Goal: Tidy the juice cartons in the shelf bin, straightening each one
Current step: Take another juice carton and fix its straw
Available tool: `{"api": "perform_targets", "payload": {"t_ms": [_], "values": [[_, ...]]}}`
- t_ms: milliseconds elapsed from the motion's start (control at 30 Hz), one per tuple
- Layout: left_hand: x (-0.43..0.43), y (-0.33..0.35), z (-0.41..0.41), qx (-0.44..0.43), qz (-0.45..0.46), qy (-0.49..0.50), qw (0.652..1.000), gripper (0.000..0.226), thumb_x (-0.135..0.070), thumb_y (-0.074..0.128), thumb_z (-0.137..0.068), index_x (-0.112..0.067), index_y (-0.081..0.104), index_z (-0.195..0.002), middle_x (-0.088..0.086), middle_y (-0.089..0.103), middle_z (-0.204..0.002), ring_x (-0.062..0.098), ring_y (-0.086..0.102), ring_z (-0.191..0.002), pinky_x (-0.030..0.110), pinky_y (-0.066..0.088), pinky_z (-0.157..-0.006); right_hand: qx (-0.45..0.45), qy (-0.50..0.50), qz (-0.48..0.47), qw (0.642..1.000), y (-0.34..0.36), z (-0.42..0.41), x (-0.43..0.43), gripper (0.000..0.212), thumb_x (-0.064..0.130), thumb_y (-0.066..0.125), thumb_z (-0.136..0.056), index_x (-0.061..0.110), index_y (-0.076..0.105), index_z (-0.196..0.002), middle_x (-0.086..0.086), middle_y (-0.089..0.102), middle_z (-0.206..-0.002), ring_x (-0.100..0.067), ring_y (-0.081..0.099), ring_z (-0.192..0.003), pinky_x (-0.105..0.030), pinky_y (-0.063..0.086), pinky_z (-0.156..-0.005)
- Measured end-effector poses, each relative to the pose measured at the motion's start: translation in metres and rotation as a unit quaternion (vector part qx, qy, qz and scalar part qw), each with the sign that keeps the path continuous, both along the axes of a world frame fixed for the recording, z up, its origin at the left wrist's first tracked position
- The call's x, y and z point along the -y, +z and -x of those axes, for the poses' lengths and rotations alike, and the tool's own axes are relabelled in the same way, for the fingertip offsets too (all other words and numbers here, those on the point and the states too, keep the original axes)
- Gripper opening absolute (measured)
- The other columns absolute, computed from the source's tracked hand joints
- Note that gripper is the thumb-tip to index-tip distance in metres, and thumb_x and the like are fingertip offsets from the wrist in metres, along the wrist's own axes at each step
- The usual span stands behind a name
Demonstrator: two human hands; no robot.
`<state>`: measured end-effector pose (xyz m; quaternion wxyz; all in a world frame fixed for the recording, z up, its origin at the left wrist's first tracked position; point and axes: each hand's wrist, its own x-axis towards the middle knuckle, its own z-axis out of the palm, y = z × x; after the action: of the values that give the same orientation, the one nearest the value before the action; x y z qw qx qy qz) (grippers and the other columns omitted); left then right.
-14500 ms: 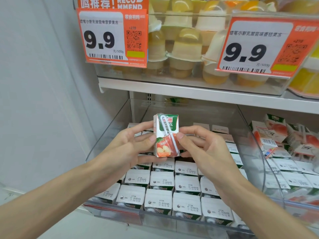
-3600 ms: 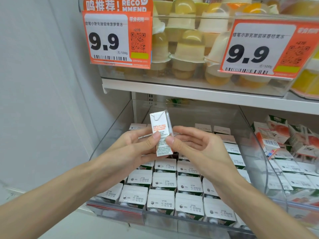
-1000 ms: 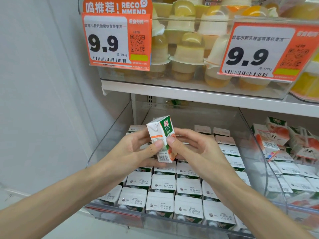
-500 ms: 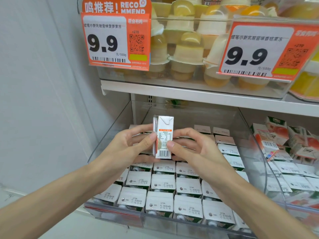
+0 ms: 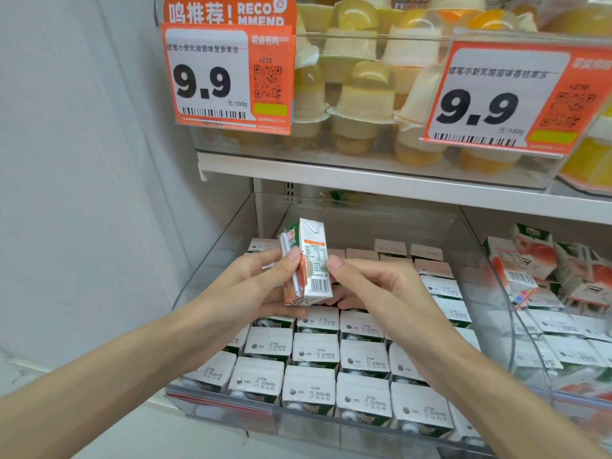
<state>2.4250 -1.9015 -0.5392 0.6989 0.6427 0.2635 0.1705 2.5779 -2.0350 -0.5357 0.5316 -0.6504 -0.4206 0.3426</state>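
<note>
Juice carton in hand: small white, green and orange juice carton (image 5: 316,279), nearly upright with a slight tilt, held above the rear rows of the bin; its white printed side with the barcode faces the camera and its green front turns toward 9 o'clock.
Straw: thin white wrapped straw (image 5: 297,283), lying aslant on the carton's 9 o'clock face.
Left-hand grip (image 5: 251,286): closed on the carton, with the thumb pressed on its 9 o'clock edge and the fingers curled beneath.
Right-hand grip (image 5: 381,293): closed on the same carton, with the thumb tip on its 3 o'clock edge and the fingers curled behind and below.
Shelf bin: clear plastic shelf bin (image 5: 218,266), under both hands and reaching toward 6 o'clock.
Binned cartons: white-topped, date-stamped juice cartons (image 5: 314,352), standing upright in close rows.
Neighbour bin: peach-printed cartons (image 5: 530,260) at 3 o'clock, lying jumbled and tilted.
Upper shelf: white shelf board (image 5: 364,180) at 12 o'clock, carrying translucent yellow jelly cups (image 5: 361,104).
Price tags: two orange "9.9" cards, one at 11 o'clock (image 5: 228,77), one at 1 o'clock (image 5: 496,101).
</note>
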Motion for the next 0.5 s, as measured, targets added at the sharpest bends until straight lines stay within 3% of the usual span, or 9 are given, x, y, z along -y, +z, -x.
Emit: {"api": "perform_targets", "payload": {"t_ms": [167,267,367,500], "values": [[-0.0002,0.0002,0.0006,-0.010,-0.029,0.020,0.999,0.051,-0.051,0.063,-0.089,-0.021,0.070,-0.130,0.007,0.082,-0.107,0.020,0.078,-0.100,0.029,0.065,-0.077,-0.014,-0.025,-0.016,0.999,-0.0011,-0.0002,0.0001,0.016,0.036,0.072,-0.096,0.029,0.082,-0.107,0.008,0.082,-0.097,-0.007,0.076,-0.089,-0.021,0.057,-0.084],[0.0003,0.0003,0.0002,-0.001,-0.035,0.023,0.999,0.054,-0.050,0.065,-0.087,-0.022,0.066,-0.132,0.006,0.082,-0.107,0.021,0.078,-0.096,0.029,0.064,-0.075,-0.036,-0.028,-0.017,0.999,0.0003,-0.0004,0.0006,0.021,0.039,0.072,-0.096,0.029,0.079,-0.113,0.006,0.082,-0.098,-0.011,0.078,-0.090,-0.025,0.057,-0.087],[0.0026,0.0004,0.0005,-0.004,-0.037,0.013,0.999,0.049,-0.047,0.061,-0.093,-0.024,0.064,-0.135,0.006,0.081,-0.113,0.025,0.079,-0.103,0.037,0.066,-0.087,-0.048,-0.023,-0.013,0.999,0.0019,-0.0008,0.0015,0.027,0.043,0.072,-0.094,0.031,0.076,-0.117,0.004,0.083,-0.098,-0.011,0.078,-0.089,-0.027,0.056,-0.088],[0.0006,0.0037,-0.0016,0.028,0.061,0.028,0.997,0.033,-0.030,0.050,-0.109,-0.014,0.067,-0.132,0.018,0.077,-0.120,0.039,0.077,-0.104,0.049,0.066,-0.086,-0.045,-0.052,0.006,0.998,-0.0008,-0.0048,0.0005,0.027,0.048,0.072,-0.095,0.035,0.076,-0.118,0.009,0.082,-0.103,-0.010,0.076,-0.099,-0.040,0.055,-0.102]]}}
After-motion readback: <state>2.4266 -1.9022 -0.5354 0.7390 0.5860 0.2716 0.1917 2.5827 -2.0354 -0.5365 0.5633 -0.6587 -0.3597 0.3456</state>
